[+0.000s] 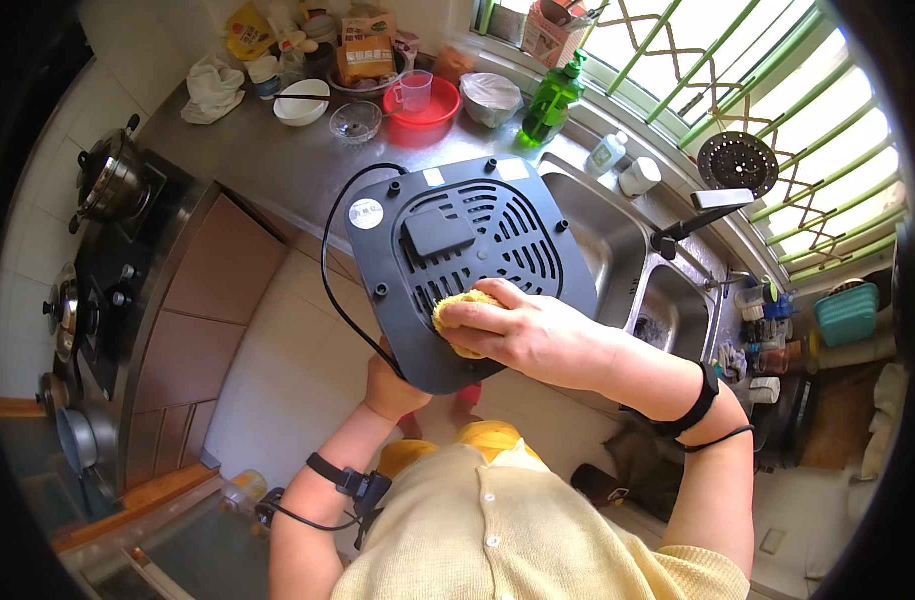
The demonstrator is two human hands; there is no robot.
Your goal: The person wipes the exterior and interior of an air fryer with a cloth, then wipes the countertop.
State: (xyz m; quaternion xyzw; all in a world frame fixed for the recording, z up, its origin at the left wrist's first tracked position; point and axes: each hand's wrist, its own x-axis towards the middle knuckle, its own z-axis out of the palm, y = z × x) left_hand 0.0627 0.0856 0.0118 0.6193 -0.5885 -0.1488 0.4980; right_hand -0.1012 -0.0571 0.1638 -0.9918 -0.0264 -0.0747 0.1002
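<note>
An induction cooker (495,225) is held up in front of me, its black underside with vent slots and small round feet facing me. My left hand (394,386) grips its lower left edge from beneath, with the fingers hidden behind the casing. A black power cord (324,259) loops around its left side. In my right hand (521,330) is a crumpled yellow cloth (465,319), pressed against the underside near the lower vent slots.
Behind the cooker, a steel counter (262,161) carries a white bowl (301,103), a red basin (427,109) and a green pump bottle (553,101). A double sink (607,217) with a black faucet (675,234) lies right. The gas stove (101,285) with pots stands left.
</note>
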